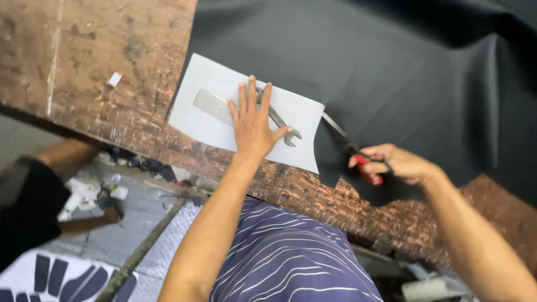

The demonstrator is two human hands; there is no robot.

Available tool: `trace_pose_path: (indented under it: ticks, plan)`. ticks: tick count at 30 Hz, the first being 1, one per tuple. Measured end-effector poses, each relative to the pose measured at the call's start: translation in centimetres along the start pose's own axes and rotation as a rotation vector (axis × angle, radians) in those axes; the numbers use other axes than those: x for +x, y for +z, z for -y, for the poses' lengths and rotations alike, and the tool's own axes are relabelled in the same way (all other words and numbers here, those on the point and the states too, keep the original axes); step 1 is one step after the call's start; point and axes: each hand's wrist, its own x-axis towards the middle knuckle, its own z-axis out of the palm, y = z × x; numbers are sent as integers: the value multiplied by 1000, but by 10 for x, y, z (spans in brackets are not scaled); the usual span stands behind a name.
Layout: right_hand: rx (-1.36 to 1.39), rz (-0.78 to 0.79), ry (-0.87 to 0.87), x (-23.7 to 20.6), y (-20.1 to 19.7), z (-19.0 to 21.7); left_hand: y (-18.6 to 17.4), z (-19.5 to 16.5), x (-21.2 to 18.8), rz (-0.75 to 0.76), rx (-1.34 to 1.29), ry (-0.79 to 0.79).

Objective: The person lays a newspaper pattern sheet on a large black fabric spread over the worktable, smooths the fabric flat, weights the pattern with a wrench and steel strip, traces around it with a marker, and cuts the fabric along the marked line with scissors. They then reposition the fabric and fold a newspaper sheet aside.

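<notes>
The left hand [253,124] is lying flat with fingers spread, gripping nothing, pressing down on a pale paper template [196,114] and partly covering a metal wrench [282,127] and a flat metal bar [210,103] that are resting on it. The right hand [400,164] is clenching red-handled scissors [358,154], their blades lying at the template's right edge against the black fabric [403,72]. Template and fabric are lying on a worn brown table [84,61]. Another person's arm [67,156] is showing lower left.
</notes>
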Motion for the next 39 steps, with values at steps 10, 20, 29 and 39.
trace_pose_path:
  ticks: [10, 20, 29, 39]
  plan:
    - [-631, -57, 124, 15, -71, 74, 5, 2, 7, -43, -42, -29]
    - [-629, -121, 138, 23, -74, 71, 9, 4, 9, -39, -73, -12]
    - [-727, -196, 138, 29, -58, 84, 10, 3, 9, -91, -106, -13]
    - [-779, -189, 86, 50, -37, 106, 6, 9, 8, -87, -121, -28]
